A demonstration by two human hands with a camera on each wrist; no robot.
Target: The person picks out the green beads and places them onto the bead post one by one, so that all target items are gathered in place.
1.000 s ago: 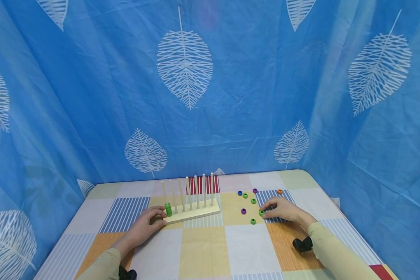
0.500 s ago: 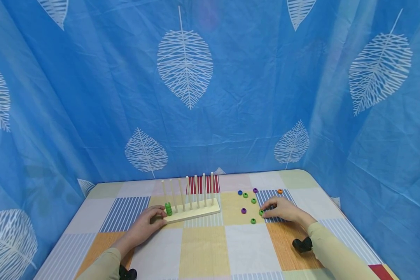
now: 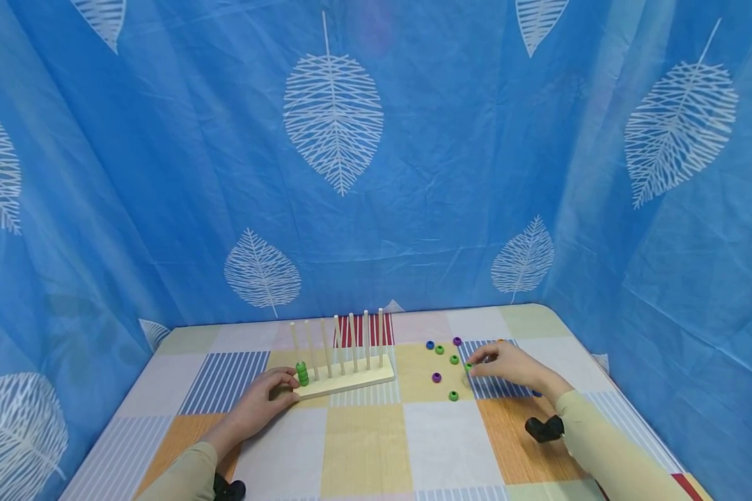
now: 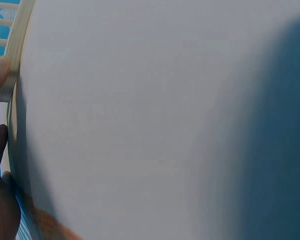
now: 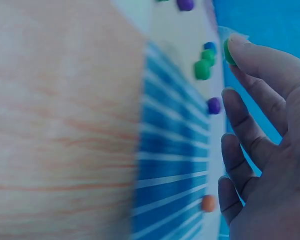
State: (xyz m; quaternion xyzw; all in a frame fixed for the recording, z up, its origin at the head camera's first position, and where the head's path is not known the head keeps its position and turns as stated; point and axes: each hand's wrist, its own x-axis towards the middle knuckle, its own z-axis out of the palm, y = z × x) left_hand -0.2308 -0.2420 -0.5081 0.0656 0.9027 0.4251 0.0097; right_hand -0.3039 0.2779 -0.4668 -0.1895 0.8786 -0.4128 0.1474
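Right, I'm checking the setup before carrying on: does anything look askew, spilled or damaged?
Nothing plainly odd stands out: the peg board sits flat, with no visible damage. Loose beads lie scattered, one blue bead apart near the right hand.

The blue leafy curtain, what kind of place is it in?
Probably a little curtained-off spot for playing or practising. The blue leafy curtain hangs behind and on both sides, and on the patchwork tablecloth are a wooden peg board and loose beads.

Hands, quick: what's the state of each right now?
Left hand: closed, gripping the peg stand's end.
Right hand: closed, pinching a green bead.
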